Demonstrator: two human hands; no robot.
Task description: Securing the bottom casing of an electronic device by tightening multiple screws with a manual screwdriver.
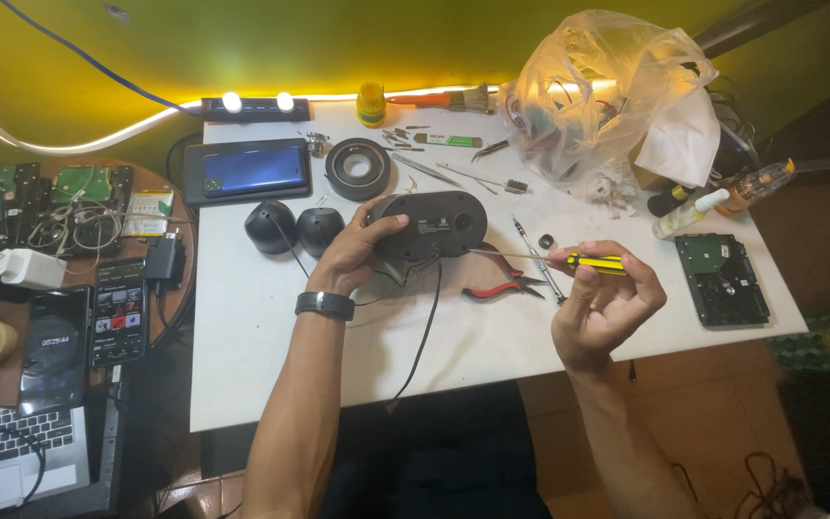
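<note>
We have our right hand (599,306) raised just above the counter (271,336), its fingers (583,264) pinched together on the yellow-and-black handle of a small screwdriver (569,259). The thin shaft runs out leftward from those fingers, nearly level, and its tip sits just short of the right end of the dark oval speaker housing (431,226). That is the line that matters here: the screwdriver's long axis points straight at the housing, and the housing's own long axis lies almost along the same left-to-right run.

On the far side of that housing, our left hand (355,252) has its fingers (388,225) wrapped and clamped on the housing's left end, tilting it up off the counter, with a black band on the wrist. So the left hand already grips the housing, while the right hand stands a short way off to its right, tool between.

A black cable (422,336) drops from under the housing toward us. Just below the shaft lie red-handled pliers (497,285). Beyond the left fingers sit two black domed speaker units (295,228), then a roll of black tape (357,168) and a dark tablet (248,171). Well off to the right of the right hand rests a bare hard drive (720,279).
</note>
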